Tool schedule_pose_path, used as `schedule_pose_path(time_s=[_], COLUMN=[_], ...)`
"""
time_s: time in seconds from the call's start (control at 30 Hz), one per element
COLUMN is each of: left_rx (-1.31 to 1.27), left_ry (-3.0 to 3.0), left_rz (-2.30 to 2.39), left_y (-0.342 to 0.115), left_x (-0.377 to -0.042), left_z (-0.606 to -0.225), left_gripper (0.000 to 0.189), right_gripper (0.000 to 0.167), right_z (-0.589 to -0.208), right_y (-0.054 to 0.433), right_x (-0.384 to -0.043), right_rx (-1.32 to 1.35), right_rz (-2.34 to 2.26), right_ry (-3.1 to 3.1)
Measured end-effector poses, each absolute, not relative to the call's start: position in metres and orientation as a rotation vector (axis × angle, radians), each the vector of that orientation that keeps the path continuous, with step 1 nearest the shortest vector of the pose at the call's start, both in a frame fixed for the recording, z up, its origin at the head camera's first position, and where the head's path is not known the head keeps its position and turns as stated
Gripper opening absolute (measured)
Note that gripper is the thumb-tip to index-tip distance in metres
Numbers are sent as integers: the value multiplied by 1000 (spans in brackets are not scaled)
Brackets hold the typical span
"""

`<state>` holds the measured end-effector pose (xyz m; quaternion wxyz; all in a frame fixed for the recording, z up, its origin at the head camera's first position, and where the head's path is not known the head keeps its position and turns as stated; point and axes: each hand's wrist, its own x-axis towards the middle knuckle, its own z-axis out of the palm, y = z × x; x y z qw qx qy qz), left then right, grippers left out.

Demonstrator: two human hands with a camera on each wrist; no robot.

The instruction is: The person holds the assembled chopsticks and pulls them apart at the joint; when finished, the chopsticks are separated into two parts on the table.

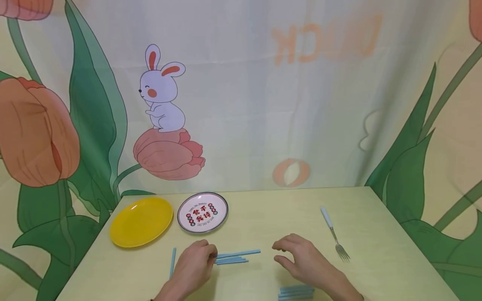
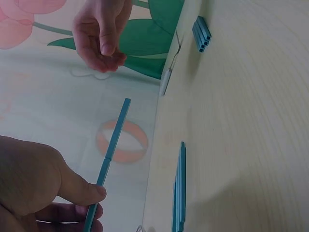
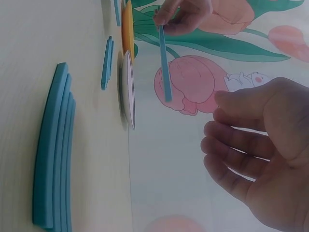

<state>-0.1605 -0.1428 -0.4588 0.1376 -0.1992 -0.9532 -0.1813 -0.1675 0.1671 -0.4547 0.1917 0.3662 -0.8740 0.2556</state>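
Note:
My left hand [image 1: 196, 263] pinches one end of a thin blue stick [image 2: 117, 133], thumb on one side and fingers on the other. A seam crosses the stick partway along, and it is held above the table, pointing right. Below it lies a small group of similar sticks [image 1: 232, 261]. My right hand [image 1: 305, 261] hovers over the table with fingers loosely bent and nothing in it, as the right wrist view shows [image 3: 256, 150]. Close below that hand sits a stack of blue sticks [image 1: 296, 292]. Another single stick [image 1: 173, 261] lies left of my left hand, partly covered by it.
A yellow plate [image 1: 141, 223] stands at the back left, beside a white plate with red lettering [image 1: 220, 209]. Toward the right lies a fork with a pale handle [image 1: 331, 225]. A printed curtain [image 1: 241, 104] hangs behind the table's back edge.

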Motion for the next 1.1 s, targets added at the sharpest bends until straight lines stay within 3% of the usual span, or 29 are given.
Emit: schedule_pose_path(time_s=[1.1], left_rx=[-792], left_ry=[-2719], left_rz=[-574], left_y=[-98], left_x=[-166], left_z=[-449], left_gripper=[7], right_gripper=[19], right_z=[-454], right_y=[141], right_x=[-174], right_rx=[1208], right_rz=[727], right_ry=[-2407])
